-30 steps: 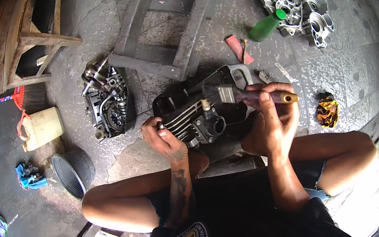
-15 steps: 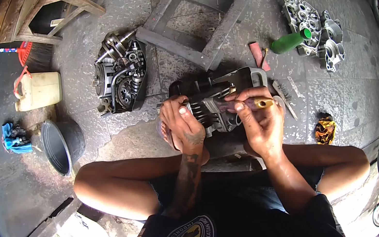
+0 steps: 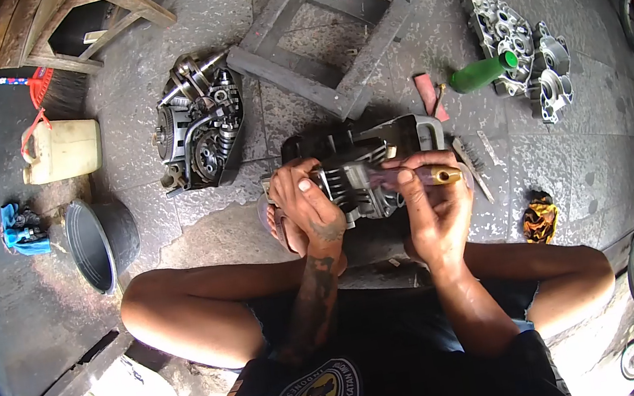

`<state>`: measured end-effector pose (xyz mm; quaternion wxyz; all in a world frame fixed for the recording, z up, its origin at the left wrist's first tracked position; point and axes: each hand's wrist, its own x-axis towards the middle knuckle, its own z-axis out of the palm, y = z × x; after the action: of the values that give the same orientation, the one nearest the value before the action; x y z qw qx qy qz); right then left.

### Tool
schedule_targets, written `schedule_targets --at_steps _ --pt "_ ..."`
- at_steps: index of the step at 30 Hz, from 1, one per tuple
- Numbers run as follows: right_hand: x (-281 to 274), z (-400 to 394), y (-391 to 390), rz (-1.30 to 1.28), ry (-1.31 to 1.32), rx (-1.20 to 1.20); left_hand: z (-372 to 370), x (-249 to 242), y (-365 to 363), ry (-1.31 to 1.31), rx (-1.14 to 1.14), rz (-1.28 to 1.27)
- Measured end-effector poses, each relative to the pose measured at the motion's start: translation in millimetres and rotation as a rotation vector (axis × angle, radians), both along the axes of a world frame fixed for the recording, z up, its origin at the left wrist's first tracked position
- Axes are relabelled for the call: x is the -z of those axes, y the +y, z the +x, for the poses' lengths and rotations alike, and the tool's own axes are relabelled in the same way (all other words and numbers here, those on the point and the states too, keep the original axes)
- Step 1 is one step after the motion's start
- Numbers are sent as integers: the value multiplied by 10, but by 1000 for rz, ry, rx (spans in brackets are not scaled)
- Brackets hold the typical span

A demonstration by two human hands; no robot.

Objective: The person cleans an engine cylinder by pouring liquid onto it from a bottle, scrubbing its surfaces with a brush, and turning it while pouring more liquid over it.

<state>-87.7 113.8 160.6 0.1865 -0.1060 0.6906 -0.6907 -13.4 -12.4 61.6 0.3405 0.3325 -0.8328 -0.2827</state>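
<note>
My right hand (image 3: 436,201) is wrapped round the handle of a brush (image 3: 438,175) with a brown handle and a gold end with a hole. The brush head points left and lies against a finned metal engine part (image 3: 346,200). My left hand (image 3: 308,203) grips the left side of that part, thumb bent over it. Part and hands are over a dark tray (image 3: 429,132) on the floor, between my legs. My palms hide some of the part.
Engine assembly (image 3: 204,129) at upper left, wooden frame (image 3: 384,44) ahead. Green bottle (image 3: 479,74), metal casings (image 3: 508,26) and wire brush (image 3: 470,161) at right. Black bucket (image 3: 98,243), jerrycan (image 3: 64,150) and blue cloth (image 3: 22,230) at left. Crumpled cloth (image 3: 540,218) near my right knee.
The brush and my right hand have shifted slightly to the left and down over the finned part. The motorbike seen at the lower left is gone from view.
</note>
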Motion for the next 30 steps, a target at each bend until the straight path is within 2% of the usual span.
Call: schedule_targets --at_steps 1,3,5,7,9,10,13,15,17,21,23,25,26,27,29,30 --pt "-44 64 -23 -85 -24 -11 21 2 21 -4 6 8" --pt "65 89 9 -20 34 -39 9 -4 -1 20 -31 49" --pt "148 -15 5 -141 -115 80 10 8 -18 31 -38 38" --pt "98 -21 -12 -57 34 39 9 19 -3 9 4 -18" --pt "-18 -11 -35 -37 -11 42 49 -17 22 -19 15 -5" --pt "-126 8 -74 -134 -64 61 35 -4 12 -8 -2 3" --pt "-48 -28 -7 120 55 -9 69 8 33 3 -21 28" --pt "198 -187 118 54 61 140 22 15 -20 42 -19 41" --pt "125 -191 182 -3 37 202 16 36 -27 46 -6 11" --pt "68 35 1 -74 94 -11 -14 -10 -2 11 -18 -1" --pt "149 -57 21 -104 -90 144 10 6 -12 28 -20 8" --pt "305 -242 195 56 19 165 8 -22 -25 30 -20 16" --pt "242 -251 178 -49 -47 188 23 -15 -25 28 -17 11" --pt "119 -220 141 -42 -49 197 14 4 -12 29 -9 10" --pt "-107 -61 29 -119 -28 45 69 15 42 -2 -4 29" --pt "-22 -17 17 -119 -19 -23 56 15 33 2 -6 17"
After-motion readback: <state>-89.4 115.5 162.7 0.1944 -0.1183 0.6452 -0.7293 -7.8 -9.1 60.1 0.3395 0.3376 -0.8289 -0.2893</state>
